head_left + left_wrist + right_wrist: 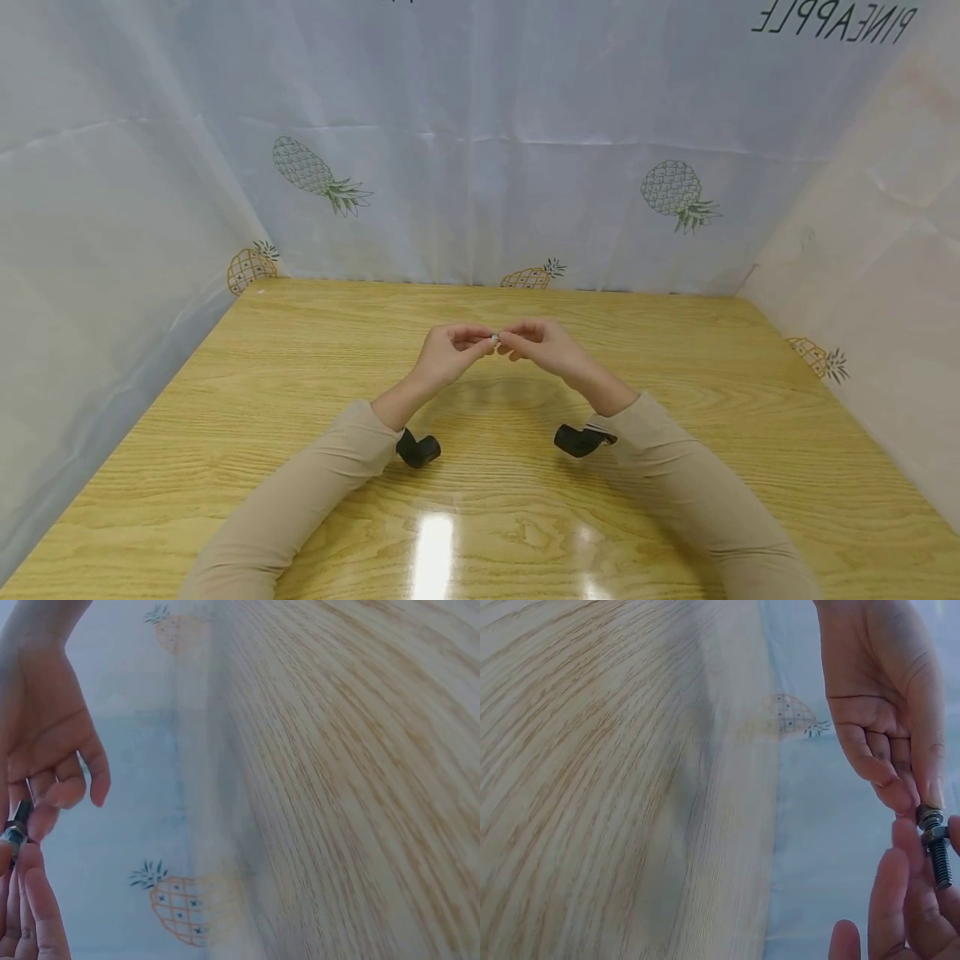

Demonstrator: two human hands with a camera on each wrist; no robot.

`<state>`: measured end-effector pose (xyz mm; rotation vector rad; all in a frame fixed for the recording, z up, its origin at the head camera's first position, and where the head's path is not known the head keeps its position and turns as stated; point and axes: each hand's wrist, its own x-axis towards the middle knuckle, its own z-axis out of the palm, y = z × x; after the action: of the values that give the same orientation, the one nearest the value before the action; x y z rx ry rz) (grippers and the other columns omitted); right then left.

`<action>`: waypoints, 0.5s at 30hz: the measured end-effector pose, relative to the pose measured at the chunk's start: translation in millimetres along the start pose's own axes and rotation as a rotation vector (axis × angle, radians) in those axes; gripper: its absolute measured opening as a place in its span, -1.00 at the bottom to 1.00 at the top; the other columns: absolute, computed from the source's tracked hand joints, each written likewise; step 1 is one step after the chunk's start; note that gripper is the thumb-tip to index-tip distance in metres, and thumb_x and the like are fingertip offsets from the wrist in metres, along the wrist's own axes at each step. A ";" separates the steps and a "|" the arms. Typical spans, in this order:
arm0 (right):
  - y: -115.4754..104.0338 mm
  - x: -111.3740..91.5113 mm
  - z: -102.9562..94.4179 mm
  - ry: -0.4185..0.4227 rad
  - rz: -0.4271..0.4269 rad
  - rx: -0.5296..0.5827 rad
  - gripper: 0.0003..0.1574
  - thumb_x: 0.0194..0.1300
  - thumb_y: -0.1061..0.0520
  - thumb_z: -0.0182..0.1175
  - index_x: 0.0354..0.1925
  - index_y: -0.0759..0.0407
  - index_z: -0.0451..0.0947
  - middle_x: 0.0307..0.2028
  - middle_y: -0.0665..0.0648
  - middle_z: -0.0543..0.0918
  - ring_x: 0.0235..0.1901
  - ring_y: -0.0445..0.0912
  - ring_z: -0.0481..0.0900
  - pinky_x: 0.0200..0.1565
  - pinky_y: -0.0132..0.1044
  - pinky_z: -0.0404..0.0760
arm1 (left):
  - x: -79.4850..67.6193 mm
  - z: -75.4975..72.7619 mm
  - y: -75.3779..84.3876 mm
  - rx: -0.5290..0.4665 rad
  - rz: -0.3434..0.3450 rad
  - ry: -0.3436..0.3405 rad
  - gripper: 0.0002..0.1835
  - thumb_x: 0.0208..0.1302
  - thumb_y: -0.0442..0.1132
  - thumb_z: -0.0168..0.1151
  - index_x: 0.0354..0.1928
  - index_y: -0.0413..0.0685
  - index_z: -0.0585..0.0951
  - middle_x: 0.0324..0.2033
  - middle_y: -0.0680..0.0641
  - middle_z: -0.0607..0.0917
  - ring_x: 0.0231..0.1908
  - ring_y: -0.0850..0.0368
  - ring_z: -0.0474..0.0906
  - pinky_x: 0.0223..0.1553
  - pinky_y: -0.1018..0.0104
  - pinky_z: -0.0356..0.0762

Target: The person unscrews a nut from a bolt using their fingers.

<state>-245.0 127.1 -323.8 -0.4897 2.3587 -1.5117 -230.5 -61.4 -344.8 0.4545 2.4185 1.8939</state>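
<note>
A small metal bolt (942, 868) with a nut (934, 835) on its threads is held between both hands above the table. My left hand (444, 357) pinches the head end with thumb and fingertips. From the other side, my right hand (553, 347) has its thumb and fingers at the nut. The threaded end of the shank points toward the right palm in the left wrist view. In the head view the fingertips hide most of the bolt.
Under the hands lies a wood-grain table (315, 500). A pale curtain (465, 200) printed with pineapples stands behind it and along both sides. Black camera mounts (576, 441) stick out below the wrists, over the table.
</note>
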 end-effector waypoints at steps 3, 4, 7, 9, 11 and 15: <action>1.1 0.6 0.1 0.005 -0.003 -0.012 -0.61 0.28 -0.01 0.11 0.00 0.16 0.49 -0.04 0.26 0.59 -0.01 0.17 0.50 0.09 0.05 0.44 | 0.2 0.0 -0.6 0.000 -0.006 -0.001 -0.72 0.21 -0.16 0.19 -0.09 -0.14 0.62 -0.16 -0.18 0.68 -0.12 -0.20 0.58 -0.13 0.20 0.59; 1.4 0.9 0.1 0.010 -0.005 -0.010 -0.62 0.26 0.01 0.13 0.00 0.16 0.49 -0.03 0.25 0.58 -0.01 0.15 0.50 0.09 0.05 0.44 | 0.3 0.1 -0.9 -0.001 -0.006 -0.001 -0.72 0.21 -0.16 0.19 -0.09 -0.14 0.62 -0.17 -0.19 0.68 -0.12 -0.20 0.58 -0.13 0.17 0.59; 1.2 0.4 0.0 0.025 -0.012 -0.011 -0.58 0.22 0.03 0.19 0.03 0.13 0.45 0.03 0.22 0.52 0.01 0.08 0.49 0.10 0.05 0.43 | 0.5 0.4 -0.9 -0.011 -0.004 -0.002 -0.72 0.21 -0.17 0.20 -0.09 -0.14 0.62 -0.17 -0.19 0.68 -0.13 -0.19 0.58 -0.09 0.07 0.57; 0.1 -0.3 -0.1 0.024 -0.007 -0.001 -0.54 0.22 0.00 0.18 0.06 0.13 0.43 0.04 0.22 0.52 0.02 0.08 0.48 0.12 0.07 0.41 | 0.6 0.5 -1.2 -0.015 -0.001 -0.004 -0.72 0.21 -0.17 0.19 -0.09 -0.14 0.62 -0.16 -0.19 0.67 -0.13 -0.17 0.59 -0.07 0.02 0.55; -0.5 -0.3 -0.2 0.010 -0.014 0.008 -0.55 0.26 -0.02 0.13 0.05 0.16 0.43 0.02 0.25 0.55 0.03 0.12 0.48 0.13 0.08 0.40 | 0.8 0.5 -1.3 -0.016 -0.002 -0.004 -0.73 0.21 -0.17 0.19 -0.09 -0.14 0.62 -0.15 -0.19 0.67 -0.13 -0.17 0.59 -0.06 0.01 0.54; -2.2 -0.9 0.1 0.001 -0.024 0.010 -0.63 0.30 0.02 0.09 -0.01 0.20 0.48 -0.05 0.27 0.60 0.05 0.18 0.48 0.12 0.04 0.42 | 1.3 0.6 -1.6 -0.010 -0.013 0.002 -0.71 0.21 -0.16 0.20 -0.08 -0.15 0.62 -0.15 -0.20 0.67 -0.12 -0.18 0.58 -0.07 0.03 0.55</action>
<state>-243.9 126.6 -321.8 -0.5172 2.3527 -1.5340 -232.0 -60.8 -346.3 0.4363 2.4059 1.9015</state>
